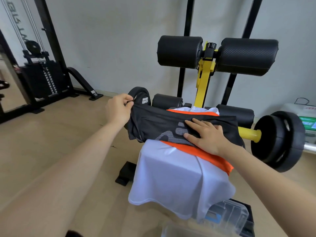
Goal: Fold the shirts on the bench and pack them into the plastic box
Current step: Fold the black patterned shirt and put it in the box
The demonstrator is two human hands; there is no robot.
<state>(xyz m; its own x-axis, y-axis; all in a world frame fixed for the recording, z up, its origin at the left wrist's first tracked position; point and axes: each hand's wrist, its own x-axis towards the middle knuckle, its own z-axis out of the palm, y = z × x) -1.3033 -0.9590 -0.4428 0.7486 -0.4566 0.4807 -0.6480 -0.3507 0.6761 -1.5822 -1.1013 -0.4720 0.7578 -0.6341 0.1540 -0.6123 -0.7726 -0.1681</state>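
Note:
A black shirt with a grey print lies across the top of the bench, over an orange shirt and a white shirt that drapes down the near end. My left hand pinches the black shirt's left edge and lifts it. My right hand lies flat on the black shirt, fingers spread, pressing it down. A clear plastic box stands at the bottom right, partly under the white shirt's hem. The bench pad itself is hidden by the shirts.
Black foam rollers on a yellow post rise behind the shirts. A barbell with black plates sits to the right. A cable weight machine stands at far left. The bench's black foot rests on the wooden floor.

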